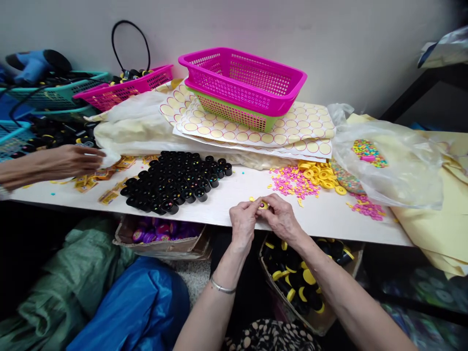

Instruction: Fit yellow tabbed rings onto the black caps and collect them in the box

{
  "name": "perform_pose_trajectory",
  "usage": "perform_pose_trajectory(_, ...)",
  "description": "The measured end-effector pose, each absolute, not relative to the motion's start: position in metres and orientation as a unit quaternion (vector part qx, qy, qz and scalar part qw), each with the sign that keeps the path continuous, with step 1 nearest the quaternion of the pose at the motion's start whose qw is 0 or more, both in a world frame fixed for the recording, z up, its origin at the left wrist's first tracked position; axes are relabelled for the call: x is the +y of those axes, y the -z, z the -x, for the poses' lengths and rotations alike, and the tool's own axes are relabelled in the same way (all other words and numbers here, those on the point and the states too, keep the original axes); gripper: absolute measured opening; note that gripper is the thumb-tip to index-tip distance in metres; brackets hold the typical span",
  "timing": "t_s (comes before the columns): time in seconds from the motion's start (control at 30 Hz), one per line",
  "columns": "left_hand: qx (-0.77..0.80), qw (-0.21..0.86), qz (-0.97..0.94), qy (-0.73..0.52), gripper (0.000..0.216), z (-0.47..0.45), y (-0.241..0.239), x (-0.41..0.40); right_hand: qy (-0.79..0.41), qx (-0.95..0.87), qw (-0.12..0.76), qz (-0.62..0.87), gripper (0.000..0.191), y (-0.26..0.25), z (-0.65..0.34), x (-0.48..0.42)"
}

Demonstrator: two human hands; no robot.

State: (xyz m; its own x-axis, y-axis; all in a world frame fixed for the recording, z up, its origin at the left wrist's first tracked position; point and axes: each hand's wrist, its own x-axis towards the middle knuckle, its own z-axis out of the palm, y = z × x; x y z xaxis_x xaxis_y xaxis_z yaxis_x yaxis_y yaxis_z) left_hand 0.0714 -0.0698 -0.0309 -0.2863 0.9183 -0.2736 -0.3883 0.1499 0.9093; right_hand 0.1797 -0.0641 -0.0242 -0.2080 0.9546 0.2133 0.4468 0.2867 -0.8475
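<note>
My left hand (243, 220) and my right hand (281, 217) meet at the front edge of the white table (226, 204). Both pinch one small yellow cap (263, 204) between their fingertips. Left of them stands a cluster of several small black pots (174, 181), open side up, some with coloured beads inside. To the right lie a pile of yellow caps (321, 174) and scattered pink beads (292, 183).
Another person's hand (69, 162) rests at the left by small orange packets (106, 171). Stacked pink and green baskets (244, 87) sit on sticker sheets (300, 127). A clear bag of coloured beads (387, 161) lies right. Boxes of capped pots (300, 282) stand under the table.
</note>
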Motion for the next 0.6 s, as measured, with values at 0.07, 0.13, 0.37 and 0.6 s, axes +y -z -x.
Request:
perform_pose_trajectory(0.07,0.545,0.525,-0.263,-0.598,0.031,-0.072,0.032,-0.068,-0.394,-0.662,0.414,0.484,0.02,0.025,-0.179,-0.063)
perform_pose_trajectory(0.13,0.562,0.507,-0.276,-0.592,0.03,-0.072,0.032,-0.067,-0.467,-0.599,0.441,0.479,0.021,0.026,-0.178,-0.062)
perform_pose_trajectory(0.37,0.605,0.465,-0.315,-0.564,0.033,-0.073,0.033,-0.067,-0.579,-0.399,0.454,0.547,0.033,0.028,-0.166,-0.056)
perform_pose_trajectory(0.6,0.619,0.426,-0.344,-0.564,0.034,-0.073,0.035,-0.066,-0.627,-0.371,0.429,0.534,0.028,0.017,-0.16,-0.055)
